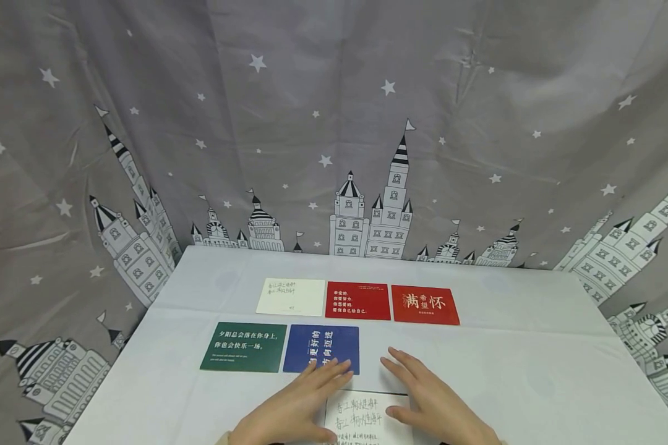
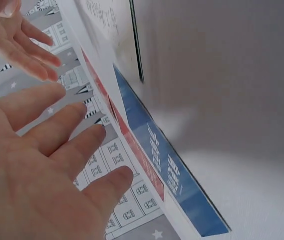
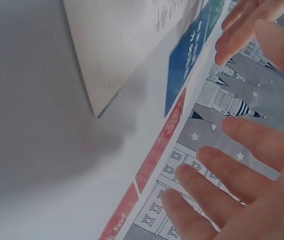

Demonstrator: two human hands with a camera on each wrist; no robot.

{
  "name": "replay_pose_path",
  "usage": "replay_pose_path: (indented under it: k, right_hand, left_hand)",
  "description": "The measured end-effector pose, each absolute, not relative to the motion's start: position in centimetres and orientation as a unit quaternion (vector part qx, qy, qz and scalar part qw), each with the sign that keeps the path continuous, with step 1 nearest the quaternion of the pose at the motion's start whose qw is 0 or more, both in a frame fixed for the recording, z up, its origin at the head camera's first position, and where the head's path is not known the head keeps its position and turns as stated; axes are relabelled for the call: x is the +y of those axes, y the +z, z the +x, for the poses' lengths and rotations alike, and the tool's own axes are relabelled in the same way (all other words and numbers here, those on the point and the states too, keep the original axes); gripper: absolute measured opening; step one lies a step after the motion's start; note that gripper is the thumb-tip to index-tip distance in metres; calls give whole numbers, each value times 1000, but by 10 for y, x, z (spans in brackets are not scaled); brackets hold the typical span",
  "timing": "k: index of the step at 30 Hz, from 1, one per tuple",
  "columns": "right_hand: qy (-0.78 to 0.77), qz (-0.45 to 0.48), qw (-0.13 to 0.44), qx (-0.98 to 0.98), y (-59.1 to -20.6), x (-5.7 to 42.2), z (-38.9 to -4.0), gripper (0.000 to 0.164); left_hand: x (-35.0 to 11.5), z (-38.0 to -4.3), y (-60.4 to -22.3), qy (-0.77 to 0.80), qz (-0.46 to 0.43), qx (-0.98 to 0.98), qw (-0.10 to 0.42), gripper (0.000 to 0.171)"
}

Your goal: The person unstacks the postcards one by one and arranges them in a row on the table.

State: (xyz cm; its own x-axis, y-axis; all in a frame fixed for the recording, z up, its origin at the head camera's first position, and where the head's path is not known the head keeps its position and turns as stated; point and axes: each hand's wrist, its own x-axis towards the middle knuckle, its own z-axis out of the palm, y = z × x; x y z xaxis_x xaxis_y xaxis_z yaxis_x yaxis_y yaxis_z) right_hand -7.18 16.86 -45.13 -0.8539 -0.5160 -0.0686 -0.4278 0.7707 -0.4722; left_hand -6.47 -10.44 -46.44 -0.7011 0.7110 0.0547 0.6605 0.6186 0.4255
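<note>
In the head view my left hand (image 1: pixel 292 408) and right hand (image 1: pixel 436 405) are over the near part of the table, fingers spread and holding nothing. A cream card with handwriting (image 1: pixel 367 426) lies between and below them, its near part cut off by the frame. My left fingertips overlap the near edge of a blue card (image 1: pixel 342 340) with white print; in the left wrist view the left hand (image 2: pixel 37 150) appears apart from the blue card (image 2: pixel 156 155). In the right wrist view the right hand (image 3: pixel 246 185) likewise touches no card.
A green card (image 1: pixel 244 347) lies left of the blue one. Behind them, in a row, are a cream handwritten card (image 1: pixel 291 300), a red card (image 1: pixel 358 301) and another red card (image 1: pixel 425 305). The white table (image 1: pixel 512 358) meets a grey castle-and-star curtain (image 1: pixel 289 111).
</note>
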Motion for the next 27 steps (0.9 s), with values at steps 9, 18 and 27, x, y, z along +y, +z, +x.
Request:
replay_pose_path:
  k: [9, 18, 27]
  right_hand:
    - [-222, -255, 105, 935, -456, 172, -59, 75]
    - [-220, -261, 133, 930, -463, 171, -49, 85]
    - [-225, -310, 64, 921, -485, 171, -34, 94]
  left_hand:
    - [-101, -57, -466, 240, 346, 900, 114, 98]
    - [-95, -48, -473, 237, 352, 897, 122, 99]
    - [-101, -44, -480, 218, 384, 891, 107, 91]
